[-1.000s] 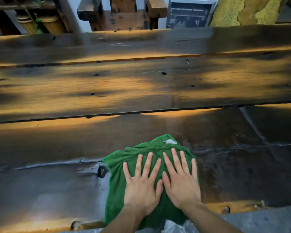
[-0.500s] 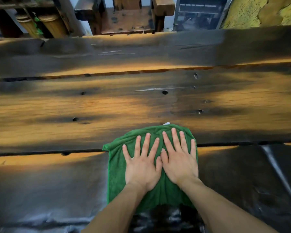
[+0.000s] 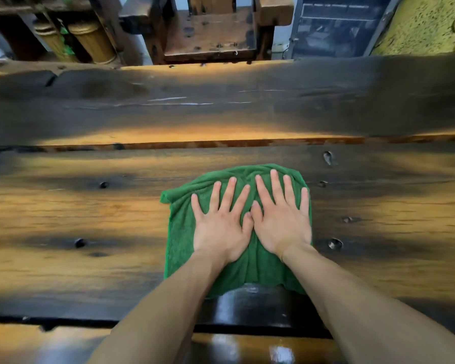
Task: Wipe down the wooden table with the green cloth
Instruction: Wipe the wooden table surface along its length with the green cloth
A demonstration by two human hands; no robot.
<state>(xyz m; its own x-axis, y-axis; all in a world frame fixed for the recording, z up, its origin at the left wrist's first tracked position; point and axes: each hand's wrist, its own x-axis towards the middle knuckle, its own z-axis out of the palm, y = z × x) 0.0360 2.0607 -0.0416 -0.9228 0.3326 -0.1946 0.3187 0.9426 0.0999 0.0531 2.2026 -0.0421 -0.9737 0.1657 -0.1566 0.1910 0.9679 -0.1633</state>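
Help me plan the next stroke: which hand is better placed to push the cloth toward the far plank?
Neither clearly. The left hand and right hand both press flat on the cloth. The right sits slightly farther forward, a marginal edge; pushing with both seems best.

Dark wooden chair [image 3: 210, 30] behind, bamboo posts [image 3: 92, 40], yellow slab [image 3: 418, 24]

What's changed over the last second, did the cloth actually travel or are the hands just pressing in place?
It travelled. Both hands, left hand and right hand, pushed the cloth away from the person, off the near dark plank, over the seam and onto the middle plank of the table. A shiny strip lies just behind it. Unchanged: both palms flat, side by side on the cloth, fingers spread; nothing gripped or released.
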